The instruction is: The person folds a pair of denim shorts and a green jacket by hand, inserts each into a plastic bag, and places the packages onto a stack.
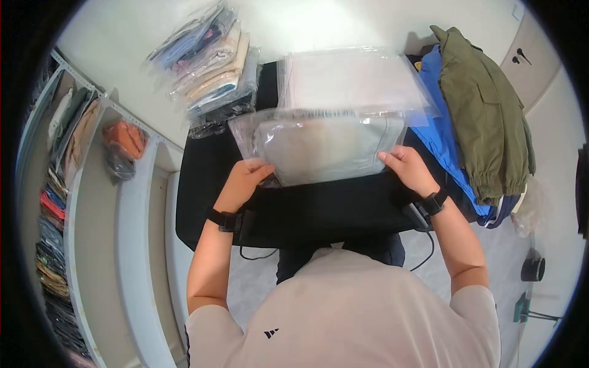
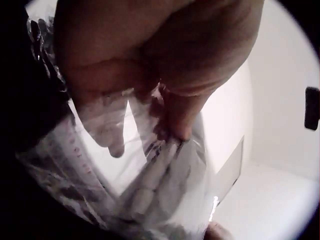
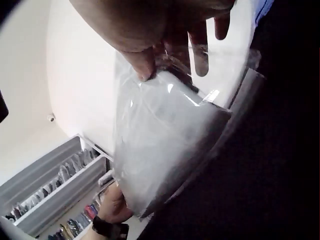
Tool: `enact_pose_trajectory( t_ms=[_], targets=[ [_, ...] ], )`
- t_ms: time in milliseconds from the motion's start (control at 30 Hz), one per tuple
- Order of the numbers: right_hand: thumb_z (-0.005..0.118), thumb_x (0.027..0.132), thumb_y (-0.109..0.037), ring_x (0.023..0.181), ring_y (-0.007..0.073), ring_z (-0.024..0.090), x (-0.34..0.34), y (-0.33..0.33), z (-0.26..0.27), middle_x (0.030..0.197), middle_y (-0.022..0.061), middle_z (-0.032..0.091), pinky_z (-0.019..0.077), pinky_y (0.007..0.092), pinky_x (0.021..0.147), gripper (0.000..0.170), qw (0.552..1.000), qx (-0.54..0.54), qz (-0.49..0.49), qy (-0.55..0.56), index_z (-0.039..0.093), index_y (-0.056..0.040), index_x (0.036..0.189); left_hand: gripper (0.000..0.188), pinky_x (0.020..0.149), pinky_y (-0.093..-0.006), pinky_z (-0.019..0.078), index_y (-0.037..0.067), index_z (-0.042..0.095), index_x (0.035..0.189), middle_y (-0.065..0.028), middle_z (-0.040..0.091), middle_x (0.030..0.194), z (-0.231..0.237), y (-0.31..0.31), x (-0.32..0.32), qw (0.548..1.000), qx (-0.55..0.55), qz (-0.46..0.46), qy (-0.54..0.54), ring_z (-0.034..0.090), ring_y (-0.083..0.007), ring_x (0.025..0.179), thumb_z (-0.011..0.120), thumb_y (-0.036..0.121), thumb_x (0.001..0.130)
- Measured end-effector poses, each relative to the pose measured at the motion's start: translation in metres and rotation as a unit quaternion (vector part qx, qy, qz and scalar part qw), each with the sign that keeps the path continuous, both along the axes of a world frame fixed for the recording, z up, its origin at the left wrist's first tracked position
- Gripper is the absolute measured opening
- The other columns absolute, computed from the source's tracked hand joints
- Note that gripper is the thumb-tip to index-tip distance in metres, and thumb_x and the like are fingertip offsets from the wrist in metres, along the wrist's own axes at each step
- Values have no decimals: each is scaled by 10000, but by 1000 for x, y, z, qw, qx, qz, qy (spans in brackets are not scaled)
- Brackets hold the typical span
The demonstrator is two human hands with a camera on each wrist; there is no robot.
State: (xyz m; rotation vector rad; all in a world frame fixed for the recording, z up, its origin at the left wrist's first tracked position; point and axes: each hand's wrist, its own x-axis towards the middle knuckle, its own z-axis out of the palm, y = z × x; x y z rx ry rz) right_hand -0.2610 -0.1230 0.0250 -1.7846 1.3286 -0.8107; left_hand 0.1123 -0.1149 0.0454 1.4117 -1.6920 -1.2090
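A clear plastic bag with a folded pale grey-blue garment [image 1: 331, 150] inside is held up over the near part of the black table. My left hand [image 1: 247, 179] pinches its left edge, thumb on the near face. At the right edge, my right hand [image 1: 410, 170] grips the plastic the same way. In the left wrist view, fingers show behind the crinkled clear film [image 2: 165, 195]. The right wrist view has the thumb pressed on the bag's front face [image 3: 165, 125], other fingers behind it. The bag's back is hidden in the head view.
Behind the bag lie flat clear bags [image 1: 350, 76]. A stack of bagged folded clothes [image 1: 215, 67] stands at the back left. An olive jacket [image 1: 485, 110] and a blue garment [image 1: 438, 144] lie on the right. Shelves with bagged clothes [image 1: 67, 202] line the left side.
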Motion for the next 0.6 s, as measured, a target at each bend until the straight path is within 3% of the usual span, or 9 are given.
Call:
enact_pose_trajectory(
  t_ms=[67,133,200,267,300,333,400,533,600],
  targets=[
    [601,913,-275,586,63,379,2,-6,3,599,-48,432,353,264,534,335,998,-58,-36,-6,543,6,741,242,704,-224,446,-31,652,929,11,607,772,14,0,-3,999,-1,15,40,565,-73,760,628,204,879],
    [583,927,-291,566,52,351,3,-2,14,590,-60,399,327,240,512,368,987,24,-35,-154,519,-32,673,256,664,-223,442,-24,660,864,21,582,716,22,3,-5,996,6,30,79,560,-70,716,633,231,880],
    [555,943,-305,558,48,382,2,5,22,631,-57,451,351,212,515,318,987,104,-50,-113,551,-64,735,295,661,-243,463,-6,629,928,-63,654,825,21,3,-3,986,134,2,95,616,-126,748,582,285,911],
    [550,942,-306,570,48,414,2,7,12,653,-62,457,390,205,541,249,923,312,-108,-197,566,-69,866,316,679,-255,478,2,619,952,-77,659,850,3,6,-5,973,198,32,115,630,-150,759,575,313,915],
    [562,932,-308,557,62,419,1,6,2,639,-60,429,402,211,535,240,895,366,-81,-243,552,-68,909,338,697,-267,493,11,610,976,-91,663,875,-8,8,-5,955,256,64,134,643,-175,771,569,342,918],
    [562,932,-308,557,62,419,-5,7,-3,639,-60,429,402,211,535,240,894,368,-82,-243,552,-68,909,338,697,-267,493,11,610,976,-91,663,875,-15,8,0,955,257,65,134,643,-175,771,569,342,918],
    [562,930,-281,551,61,416,-12,14,1,644,-58,441,404,205,538,217,845,404,-59,-345,552,-71,876,391,765,-285,515,-9,580,1034,-132,659,964,-26,7,13,926,285,47,242,659,-218,864,541,366,932],
    [593,906,-183,559,58,445,-18,11,-14,654,-55,475,406,208,541,139,853,396,-55,-336,566,-74,825,367,797,-317,514,-5,592,1035,-126,661,947,-33,-3,17,903,314,78,283,650,-211,830,531,343,939],
    [605,896,-169,566,60,468,-20,8,-19,666,-47,501,415,209,542,129,855,397,-43,-331,578,-60,832,359,789,-313,519,-25,587,1014,-145,657,951,-32,-6,11,901,324,61,283,649,-230,896,557,323,930]
  ],
)
